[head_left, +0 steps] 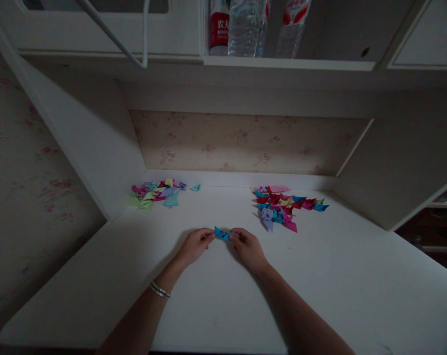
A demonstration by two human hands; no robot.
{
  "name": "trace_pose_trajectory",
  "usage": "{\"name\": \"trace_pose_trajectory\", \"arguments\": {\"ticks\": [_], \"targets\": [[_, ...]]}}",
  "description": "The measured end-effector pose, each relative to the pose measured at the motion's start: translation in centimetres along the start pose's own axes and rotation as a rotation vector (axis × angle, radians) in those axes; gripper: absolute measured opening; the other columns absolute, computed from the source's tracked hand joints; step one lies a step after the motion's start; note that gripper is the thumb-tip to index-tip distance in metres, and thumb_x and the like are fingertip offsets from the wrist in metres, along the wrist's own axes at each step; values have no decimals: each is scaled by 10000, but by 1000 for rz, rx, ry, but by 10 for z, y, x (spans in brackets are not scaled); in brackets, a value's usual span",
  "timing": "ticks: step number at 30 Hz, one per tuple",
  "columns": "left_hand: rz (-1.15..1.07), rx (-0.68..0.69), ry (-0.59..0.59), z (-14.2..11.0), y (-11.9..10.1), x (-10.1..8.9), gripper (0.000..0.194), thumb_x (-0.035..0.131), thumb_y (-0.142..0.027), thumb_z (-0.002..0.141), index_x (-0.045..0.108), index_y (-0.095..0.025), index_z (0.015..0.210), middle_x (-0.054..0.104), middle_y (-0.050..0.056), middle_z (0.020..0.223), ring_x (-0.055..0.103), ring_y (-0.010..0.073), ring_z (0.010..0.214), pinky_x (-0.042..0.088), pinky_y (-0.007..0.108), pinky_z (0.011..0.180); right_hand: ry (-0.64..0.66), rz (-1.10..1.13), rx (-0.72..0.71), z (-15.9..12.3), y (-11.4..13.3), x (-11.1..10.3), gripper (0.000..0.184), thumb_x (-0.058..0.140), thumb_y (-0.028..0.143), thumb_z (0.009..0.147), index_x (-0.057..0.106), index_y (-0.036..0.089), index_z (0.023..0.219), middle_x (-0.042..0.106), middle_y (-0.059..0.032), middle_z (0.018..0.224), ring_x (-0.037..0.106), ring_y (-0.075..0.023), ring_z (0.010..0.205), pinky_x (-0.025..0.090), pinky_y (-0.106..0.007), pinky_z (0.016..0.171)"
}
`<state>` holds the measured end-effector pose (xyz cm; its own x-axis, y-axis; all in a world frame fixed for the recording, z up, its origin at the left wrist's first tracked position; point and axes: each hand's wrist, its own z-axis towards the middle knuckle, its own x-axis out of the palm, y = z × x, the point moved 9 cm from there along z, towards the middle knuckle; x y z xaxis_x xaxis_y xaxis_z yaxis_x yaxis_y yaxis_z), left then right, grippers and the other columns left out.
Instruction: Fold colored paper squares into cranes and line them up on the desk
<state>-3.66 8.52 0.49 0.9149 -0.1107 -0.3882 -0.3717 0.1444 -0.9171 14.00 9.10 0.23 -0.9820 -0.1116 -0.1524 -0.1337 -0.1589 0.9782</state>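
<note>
A small blue folded-paper piece (222, 233) is held level between my two hands over the white desk. My left hand (197, 244) pinches its left end between thumb and fingers. At the opposite end, my right hand (248, 246) grips it the same way, its fingertips covering that tip. Dark marks show on the paper's middle. Beyond my right hand lies a pile of folded-paper pieces (277, 201) in red, blue, pink and lilac. Another heap of coloured folded papers (155, 193), mostly green, pink and aqua, rests at the back left.
The white desk (208, 305) is closed in by side panels and a floral back wall (238, 143). Overhead, a shelf (290, 63) holds plastic bottles (242, 29). A white cable (116, 42) hangs down at the upper left.
</note>
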Motion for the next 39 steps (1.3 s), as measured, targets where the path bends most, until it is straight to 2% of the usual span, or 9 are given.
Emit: {"name": "trace_pose_trajectory", "arguments": {"ticks": [6, 18, 26, 32, 39], "targets": [[22, 7, 28, 0, 0, 2, 331, 526, -428, 812, 678, -142, 879, 523, -26, 613, 471, 120, 565, 345, 222, 533, -20, 11, -19, 1, 0, -1, 303, 622, 403, 766, 657, 170, 956, 584, 7, 657, 500, -119, 553, 393, -236, 520], [20, 18, -8, -2, -6, 0, 298, 509, -428, 818, 628, -157, 786, 502, -40, 580, 470, 112, 534, 346, 223, 519, -19, 36, -13, 1, -3, 0, 348, 640, 424, 750, 633, 183, 1001, 603, 5, 690, 518, -124, 563, 406, -243, 522], [-38, 0, -41, -1, 0, -2, 311, 489, -437, 829, 623, -158, 857, 483, -45, 588, 460, 110, 522, 339, 221, 498, 4, 76, 2, 1, 0, 3, 303, 641, 388, 758, 627, 182, 980, 560, 25, 667, 494, -116, 554, 389, -243, 524], [-62, -34, -24, -2, -1, 0, 335, 533, -470, 810, 619, -148, 844, 484, -47, 587, 454, 106, 530, 343, 220, 508, 20, 88, 19, 2, -2, 4, 297, 651, 391, 752, 629, 178, 959, 548, 33, 639, 476, -109, 539, 372, -236, 510], [-45, -3, 11, -2, -6, 3, 368, 543, -504, 796, 630, -150, 844, 519, -35, 635, 461, 111, 562, 354, 222, 526, 28, 96, 40, 1, -4, 5, 334, 654, 425, 742, 627, 172, 959, 567, 27, 615, 489, -116, 521, 374, -244, 496]]}}
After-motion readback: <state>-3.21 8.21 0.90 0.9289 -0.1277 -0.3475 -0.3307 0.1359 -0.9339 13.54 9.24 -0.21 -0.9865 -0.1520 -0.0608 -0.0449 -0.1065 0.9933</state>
